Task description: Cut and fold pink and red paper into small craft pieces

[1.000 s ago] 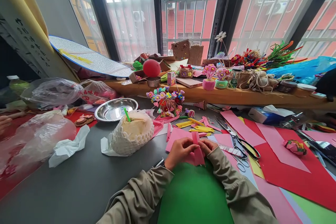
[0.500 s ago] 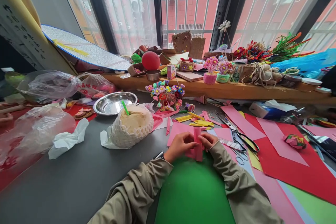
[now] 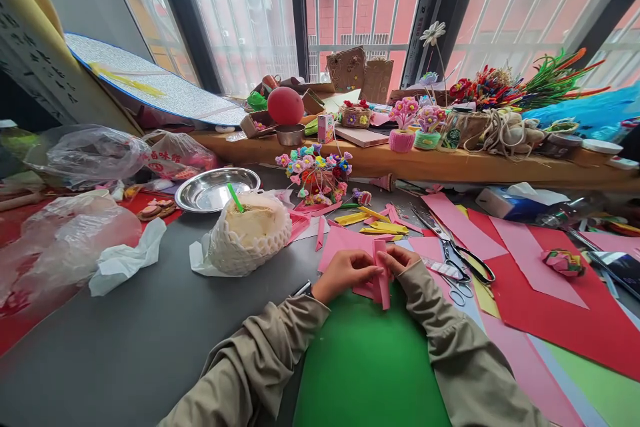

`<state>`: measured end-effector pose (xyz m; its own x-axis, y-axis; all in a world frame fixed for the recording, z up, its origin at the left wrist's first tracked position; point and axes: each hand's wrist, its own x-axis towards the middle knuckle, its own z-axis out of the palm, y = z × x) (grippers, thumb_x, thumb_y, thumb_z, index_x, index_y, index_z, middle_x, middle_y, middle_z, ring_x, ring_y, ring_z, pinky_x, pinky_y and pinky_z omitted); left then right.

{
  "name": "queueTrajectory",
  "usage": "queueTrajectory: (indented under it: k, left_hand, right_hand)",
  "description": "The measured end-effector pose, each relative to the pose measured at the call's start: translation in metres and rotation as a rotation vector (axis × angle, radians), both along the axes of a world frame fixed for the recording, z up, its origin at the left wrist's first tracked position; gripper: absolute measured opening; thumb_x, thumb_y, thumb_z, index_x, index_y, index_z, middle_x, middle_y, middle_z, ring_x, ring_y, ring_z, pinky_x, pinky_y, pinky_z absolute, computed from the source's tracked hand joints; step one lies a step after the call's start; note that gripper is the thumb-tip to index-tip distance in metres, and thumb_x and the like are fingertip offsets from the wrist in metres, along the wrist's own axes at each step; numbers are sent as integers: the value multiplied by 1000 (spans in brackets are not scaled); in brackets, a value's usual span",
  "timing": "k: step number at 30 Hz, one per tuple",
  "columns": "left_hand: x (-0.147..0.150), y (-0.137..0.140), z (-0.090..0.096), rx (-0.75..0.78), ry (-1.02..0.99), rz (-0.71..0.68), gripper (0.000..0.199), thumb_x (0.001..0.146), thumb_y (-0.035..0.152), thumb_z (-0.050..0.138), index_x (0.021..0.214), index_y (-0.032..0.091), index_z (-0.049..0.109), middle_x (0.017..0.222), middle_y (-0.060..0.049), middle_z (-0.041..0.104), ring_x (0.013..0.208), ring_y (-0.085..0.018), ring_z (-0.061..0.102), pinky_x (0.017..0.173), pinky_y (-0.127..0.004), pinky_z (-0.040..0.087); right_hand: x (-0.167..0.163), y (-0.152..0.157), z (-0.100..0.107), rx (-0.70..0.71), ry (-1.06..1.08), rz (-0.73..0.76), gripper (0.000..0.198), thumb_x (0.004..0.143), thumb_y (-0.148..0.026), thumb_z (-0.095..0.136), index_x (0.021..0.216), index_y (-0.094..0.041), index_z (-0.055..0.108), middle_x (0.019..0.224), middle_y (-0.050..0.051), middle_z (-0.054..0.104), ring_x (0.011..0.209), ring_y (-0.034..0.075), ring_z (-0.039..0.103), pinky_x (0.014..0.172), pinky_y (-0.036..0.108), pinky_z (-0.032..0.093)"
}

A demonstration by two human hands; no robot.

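Note:
Between my two hands a folded strip of pink paper [image 3: 383,292] stands nearly upright, leaning slightly. My left hand [image 3: 345,273] pinches it from the left with thumb and fingers, and my right hand [image 3: 401,259] grips its upper part from the right. Beneath the hands lies a green mat [image 3: 373,360]. Behind them are a pink paper sheet [image 3: 340,243] and several folded yellow paper strips [image 3: 383,227]. Scissors with black handles [image 3: 470,263] and a smaller pair with grey handles [image 3: 459,293] lie to the right of my right hand.
A coconut in white foam netting [image 3: 250,233] stands on the left, before a steel plate [image 3: 217,190]. Pipe-cleaner flowers [image 3: 317,173] stand behind the hands. Red paper [image 3: 545,320] covers the right side, and a tissue box [image 3: 510,203] sits behind it. A wooden ledge [image 3: 310,159] holds crafts.
The folded pink strip has turned and now leans, showing a narrower side. Both hands keep hold of it, with the right fingers shifted slightly. The camera view has moved a little.

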<state>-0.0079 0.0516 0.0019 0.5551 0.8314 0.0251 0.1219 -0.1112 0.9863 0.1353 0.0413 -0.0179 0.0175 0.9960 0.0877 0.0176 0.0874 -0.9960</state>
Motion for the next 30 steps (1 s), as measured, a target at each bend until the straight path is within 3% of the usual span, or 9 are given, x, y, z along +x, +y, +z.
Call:
queueTrajectory:
  k: [8, 16, 30]
  left_hand:
    - [-1, 1, -2, 71, 77, 44, 31, 61, 40, 55, 65, 9, 57, 58, -1, 53, 52, -8, 46, 47, -18, 36]
    - [-1, 2, 1, 148, 138, -19, 29, 67, 38, 50, 67, 10, 59, 60, -1, 53, 55, -8, 44, 50, -17, 35]
    - [-1, 1, -1, 140, 110, -58, 27, 68, 36, 48, 70, 11, 59, 62, -1, 54, 56, -9, 45, 51, -17, 34]
  right_hand:
    - [-1, -1, 1, 11, -53, -2, 31, 56, -46, 58, 57, -16, 49, 40, -6, 44, 32, 4, 34, 32, 18, 26]
    - [0, 0, 2, 13, -70, -43, 35, 59, -51, 52, 53, -17, 47, 35, -6, 40, 30, 5, 33, 31, 19, 25]
    - [2, 2, -2, 18, -57, -43, 36, 55, -52, 55, 51, -18, 43, 37, -6, 41, 33, 6, 34, 35, 21, 27]
